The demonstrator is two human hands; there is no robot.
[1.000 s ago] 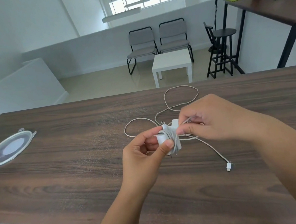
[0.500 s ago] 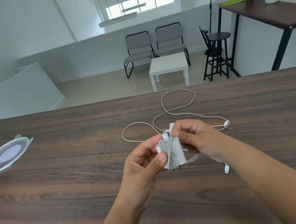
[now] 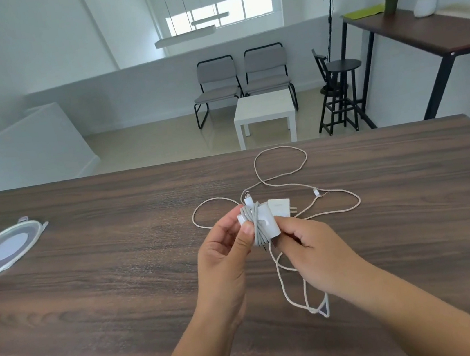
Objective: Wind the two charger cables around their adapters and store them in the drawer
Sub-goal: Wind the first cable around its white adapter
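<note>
head view, person at a dark wood table (image 3: 98,289), both hands up just above it. left hand (image 3: 224,258) pinches the first adapter (image 3: 260,222) between thumb and fingers, grey cable turns already bunched round its body. right hand (image 3: 315,254) has fingers curled on the adapter's right end and on the cable leaving it; the loose tail (image 3: 294,294) hangs from there in a loop down to the tabletop on the near right. cannot tell exactly how the cable runs under the right fingers.

step in hand: winding cable one, looks most of the way done, only the hanging tail left. next move likely needs the right hand to carry that tail round the adapter while the left keeps the turns from slipping, then tuck the plug end.

second adapter (image 3: 279,209) lies on the table just beyond the hands, prongs to the right, its cable (image 3: 282,164) unwound, sprawled in loops toward the far edge and right. not started. risk: the hanging tail lies near those loops and could snag them.

drawer not in view. clear round lid (image 3: 1,254) at far left of table, well apart. chairs, white side table, stool beyond.
</note>
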